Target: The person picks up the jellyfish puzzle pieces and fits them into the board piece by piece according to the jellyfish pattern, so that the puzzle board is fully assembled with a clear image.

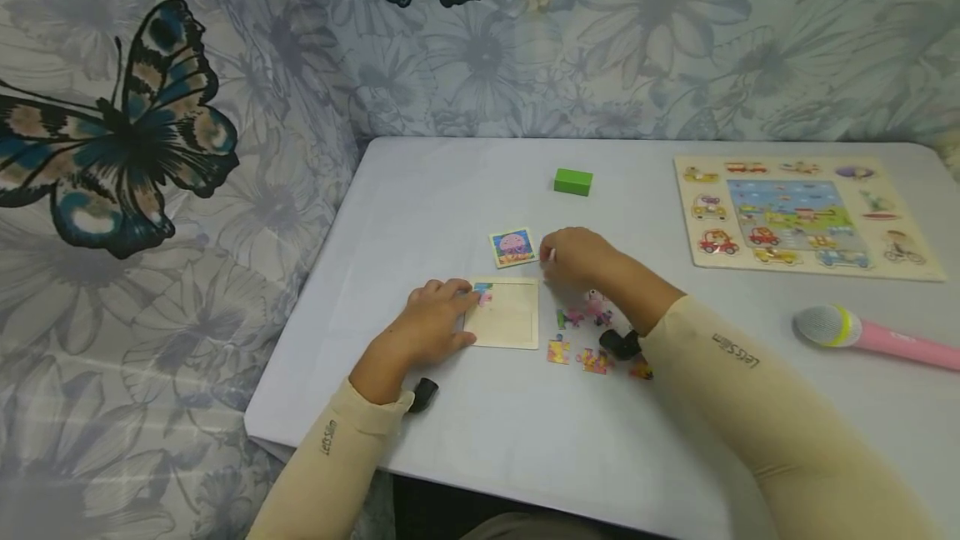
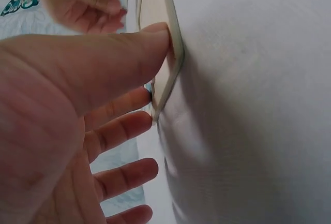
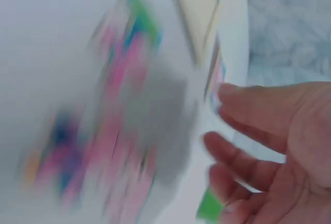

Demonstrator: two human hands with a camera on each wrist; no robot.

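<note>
My left hand (image 1: 433,319) rests at the left side of a small wooden puzzle tray (image 1: 506,323). In the left wrist view its thumb (image 2: 139,53) presses on the tray's rim and the other fingers are spread. One jigsaw piece (image 1: 484,294), blue and pink, lies in the tray's upper left corner. My right hand (image 1: 573,257), fingers loosely bent, hovers beside a small square picture card (image 1: 513,247) with a pink figure. Nothing shows between its thumb and fingers in the right wrist view. Loose jigsaw pieces (image 1: 558,350) lie right of the tray, blurred in the right wrist view.
A green block (image 1: 573,182) lies toward the back of the white table (image 1: 450,190). On the right are a large wooden picture board (image 1: 802,215) with vehicles and a pink toy microphone (image 1: 892,340). Black wrist devices (image 1: 423,395) sit near both wrists.
</note>
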